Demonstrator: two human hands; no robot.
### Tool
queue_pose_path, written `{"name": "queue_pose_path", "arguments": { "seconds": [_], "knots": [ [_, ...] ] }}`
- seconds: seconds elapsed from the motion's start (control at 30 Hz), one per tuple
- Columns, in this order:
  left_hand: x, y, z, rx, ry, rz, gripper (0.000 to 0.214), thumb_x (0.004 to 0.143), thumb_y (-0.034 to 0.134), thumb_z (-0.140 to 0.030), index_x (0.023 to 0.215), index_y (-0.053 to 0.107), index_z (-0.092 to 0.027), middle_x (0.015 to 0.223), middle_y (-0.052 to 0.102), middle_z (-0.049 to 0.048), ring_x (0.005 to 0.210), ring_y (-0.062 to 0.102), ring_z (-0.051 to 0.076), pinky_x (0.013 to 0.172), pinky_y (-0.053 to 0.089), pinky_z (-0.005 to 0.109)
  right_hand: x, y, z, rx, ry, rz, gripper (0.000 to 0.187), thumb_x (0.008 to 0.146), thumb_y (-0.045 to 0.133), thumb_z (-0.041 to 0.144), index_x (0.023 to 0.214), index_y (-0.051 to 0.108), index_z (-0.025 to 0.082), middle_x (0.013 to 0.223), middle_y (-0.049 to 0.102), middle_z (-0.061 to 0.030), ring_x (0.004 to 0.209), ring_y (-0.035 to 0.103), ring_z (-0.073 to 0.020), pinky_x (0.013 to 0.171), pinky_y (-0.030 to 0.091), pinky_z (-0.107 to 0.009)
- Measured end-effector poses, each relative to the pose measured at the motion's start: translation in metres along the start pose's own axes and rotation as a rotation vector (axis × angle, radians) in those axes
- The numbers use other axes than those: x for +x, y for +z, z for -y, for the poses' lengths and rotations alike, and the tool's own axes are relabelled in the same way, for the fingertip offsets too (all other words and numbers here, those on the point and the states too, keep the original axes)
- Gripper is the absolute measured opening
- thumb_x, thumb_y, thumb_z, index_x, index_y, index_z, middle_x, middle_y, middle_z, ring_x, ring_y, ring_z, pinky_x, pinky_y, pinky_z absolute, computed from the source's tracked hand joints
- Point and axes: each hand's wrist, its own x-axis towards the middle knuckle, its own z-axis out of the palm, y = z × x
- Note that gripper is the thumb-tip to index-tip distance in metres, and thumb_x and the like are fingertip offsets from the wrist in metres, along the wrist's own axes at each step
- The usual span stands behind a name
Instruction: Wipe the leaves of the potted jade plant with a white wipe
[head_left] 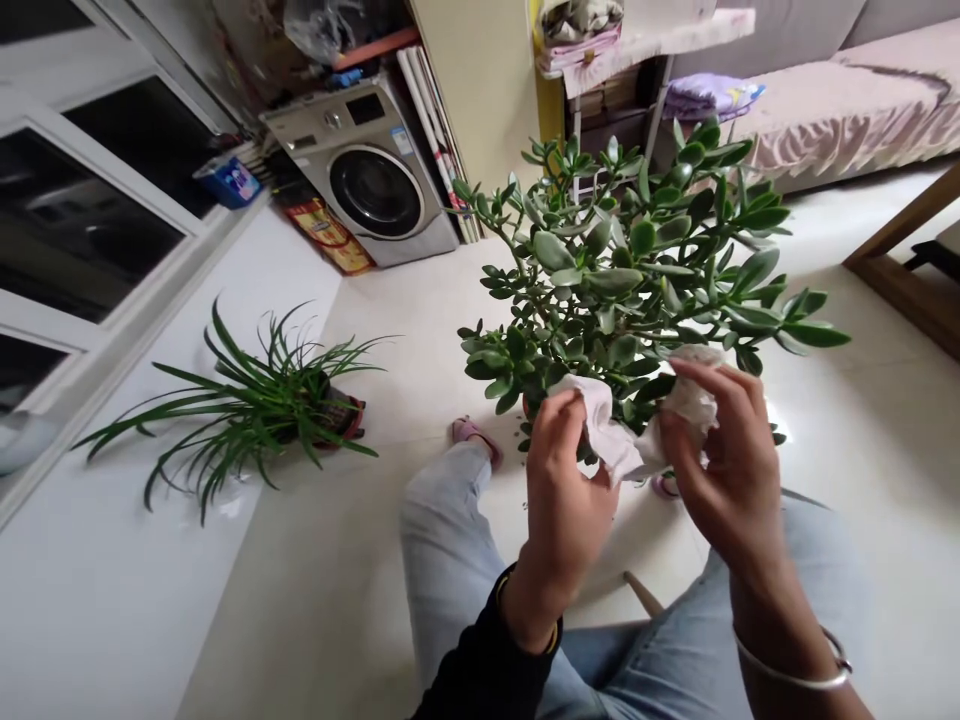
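A crumpled white tissue (611, 432) stretches between my two hands, just in front of a large jade plant (600, 270) with thick green leaves. My left hand (564, 480), in a black sleeve, is closed with its fingers and thumb on the tissue's left part. My right hand (724, 455), with a silver bangle at the wrist, pinches the bunched right end between thumb and fingers. The lower leaves sit right behind both hands. The jade plant's pot is mostly hidden by leaves, hands and tissue.
A potted plant with long narrow leaves (277, 410) stands at left near the white wall. Behind are a washing machine (375, 185) and a sofa (847, 120). A wooden frame (907, 240) is at right. My jeans-clad legs (450, 530) flank the jade plant.
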Motion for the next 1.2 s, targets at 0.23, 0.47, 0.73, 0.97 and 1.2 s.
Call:
{"name": "queue_pose_path", "arguments": {
  "seconds": [0.23,0.47,0.73,0.97,1.2],
  "knots": [
    [0.005,0.000,-0.007,0.011,-0.059,0.038,0.032,0.078,0.065,0.004,0.099,0.062,-0.020,0.090,0.064,0.0000,0.077,0.066,0.014,0.073,0.059,0.026,0.011,-0.006,-0.003,0.173,0.132,0.129,0.031,0.093,0.069,0.023,0.123,0.072,0.029,0.120,0.066,-0.0056,0.105,0.066,-0.0207,0.074,0.054,-0.031],
    [0.002,-0.002,-0.005,0.082,0.003,-0.080,0.015,0.087,0.070,-0.007,0.092,0.063,-0.020,0.079,0.063,-0.0025,0.070,0.063,0.012,0.068,0.055,0.023,0.014,-0.005,0.003,0.098,0.155,0.036,0.013,0.089,0.078,0.023,0.101,0.079,0.028,0.103,0.073,-0.0015,0.092,0.069,-0.0170,0.066,0.050,-0.028],
    [-0.010,-0.006,0.000,0.075,0.049,-0.131,0.017,0.093,0.063,-0.006,0.104,0.069,-0.018,0.091,0.074,0.0031,0.088,0.073,0.015,0.083,0.062,0.025,0.001,0.006,0.001,0.029,0.083,-0.054,0.014,0.093,0.076,0.025,0.106,0.079,0.027,0.105,0.074,-0.0025,0.100,0.072,-0.0200,0.085,0.057,-0.035],
    [-0.016,-0.006,-0.001,0.031,0.024,-0.121,0.029,0.091,0.059,-0.005,0.114,0.069,-0.019,0.104,0.075,0.0063,0.099,0.074,0.017,0.090,0.062,0.029,-0.012,0.005,0.002,0.073,0.082,-0.112,0.025,0.099,0.066,0.021,0.120,0.077,0.029,0.119,0.078,-0.0043,0.119,0.072,-0.0248,0.104,0.060,-0.047],
    [-0.029,-0.006,-0.005,0.059,0.073,-0.215,0.038,0.099,0.061,-0.031,0.135,0.061,-0.018,0.122,0.069,0.0140,0.116,0.070,0.025,0.096,0.060,0.038,-0.049,0.014,0.011,0.238,0.187,-0.348,0.051,0.099,0.066,0.023,0.149,0.058,0.029,0.148,0.060,-0.0126,0.131,0.067,-0.0307,0.105,0.061,-0.054]
  ]
}}
